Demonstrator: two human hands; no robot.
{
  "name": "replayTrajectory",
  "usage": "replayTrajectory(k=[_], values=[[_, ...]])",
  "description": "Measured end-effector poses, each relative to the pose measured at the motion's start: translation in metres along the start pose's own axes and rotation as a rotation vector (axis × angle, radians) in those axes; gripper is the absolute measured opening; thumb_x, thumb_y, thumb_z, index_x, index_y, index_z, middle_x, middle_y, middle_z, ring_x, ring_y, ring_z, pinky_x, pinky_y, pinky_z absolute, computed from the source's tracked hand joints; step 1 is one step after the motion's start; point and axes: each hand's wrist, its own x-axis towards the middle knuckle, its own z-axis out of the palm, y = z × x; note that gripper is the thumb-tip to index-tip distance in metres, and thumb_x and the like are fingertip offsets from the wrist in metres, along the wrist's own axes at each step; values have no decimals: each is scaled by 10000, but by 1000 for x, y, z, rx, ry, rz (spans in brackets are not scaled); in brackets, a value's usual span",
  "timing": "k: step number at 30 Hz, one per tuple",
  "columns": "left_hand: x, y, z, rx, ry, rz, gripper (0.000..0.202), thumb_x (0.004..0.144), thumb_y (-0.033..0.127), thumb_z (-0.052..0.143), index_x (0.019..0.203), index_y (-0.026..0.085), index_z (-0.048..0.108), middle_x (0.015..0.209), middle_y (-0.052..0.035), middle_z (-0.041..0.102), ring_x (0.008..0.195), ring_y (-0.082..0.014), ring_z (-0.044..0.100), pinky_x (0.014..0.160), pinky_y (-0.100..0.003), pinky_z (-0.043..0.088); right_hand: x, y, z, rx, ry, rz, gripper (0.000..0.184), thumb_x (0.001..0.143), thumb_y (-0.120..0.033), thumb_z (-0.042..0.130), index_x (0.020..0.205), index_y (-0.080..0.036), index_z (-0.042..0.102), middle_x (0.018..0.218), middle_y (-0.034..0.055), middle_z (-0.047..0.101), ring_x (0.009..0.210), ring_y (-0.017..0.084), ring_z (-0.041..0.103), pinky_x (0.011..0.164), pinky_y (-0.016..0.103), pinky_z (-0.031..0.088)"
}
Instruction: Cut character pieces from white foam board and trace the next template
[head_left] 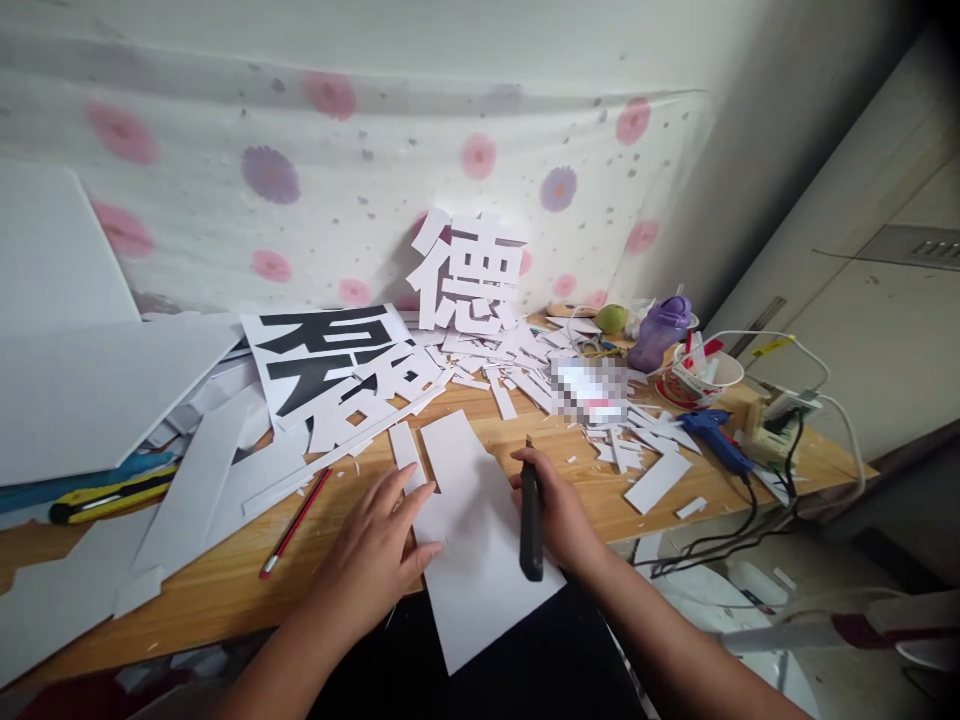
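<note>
A white foam board piece (472,530) lies on the wooden table (225,585), overhanging its front edge. My left hand (379,555) rests flat on its left side, fingers spread. My right hand (559,515) is closed around a black utility knife (531,520), blade tip pointing away at the board's right edge. A narrow white strip (406,452) lies just beyond my left fingers.
A printed black character sheet (337,365) and a white cut-out character (472,275) stand behind, amid several white scraps (525,365). A red pencil (295,522) and yellow cutter (112,495) lie left. A blue glue gun (716,435), paper cup (705,375), purple bottle (660,330) and power strip (780,425) sit right.
</note>
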Motion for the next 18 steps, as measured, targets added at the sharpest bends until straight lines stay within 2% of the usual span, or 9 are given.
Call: replayTrajectory(k=[4, 8, 11, 14, 18], values=[[6, 3, 9, 22, -98, 30, 661, 799, 377, 675, 1426, 319, 472, 1611, -42, 296, 1469, -351, 245, 1137, -540, 335, 4, -5, -5, -232, -73, -90, 426, 826, -147, 521, 1239, -244, 498, 872, 52, 706, 736, 219, 679, 683, 329, 510], [12, 8, 6, 8, -186, 91, 658, 829, 439, 650, 1445, 331, 446, 1619, -37, 280, 1481, -357, 213, 1133, -554, 336, 9, -5, -17, -310, -60, -164, 404, 844, -170, 557, 1238, -237, 494, 931, 75, 708, 821, 244, 684, 741, 365, 525], [15, 12, 4, -2, -213, 131, 620, 862, 479, 608, 1440, 312, 457, 1603, -51, 318, 1473, -356, 238, 1118, -546, 364, 10, 0, -29, -222, -40, -183, 398, 869, -219, 583, 1248, -248, 466, 992, 74, 714, 833, 224, 694, 753, 355, 536], [15, 24, 8, 11, -183, 150, 611, 843, 492, 630, 1406, 293, 501, 1569, -68, 385, 1451, -368, 287, 1107, -561, 371, 11, 5, -37, -104, -13, -169, 398, 902, -271, 583, 1271, -254, 435, 988, 72, 722, 797, 204, 700, 731, 344, 545], [13, 47, 15, 48, -133, 133, 608, 794, 455, 703, 1356, 278, 554, 1514, -112, 462, 1372, -398, 408, 1070, -658, 344, 12, -1, -32, 298, 70, -222, 470, 937, -466, 554, 1322, -253, 389, 859, 51, 734, 731, 204, 698, 689, 354, 554]])
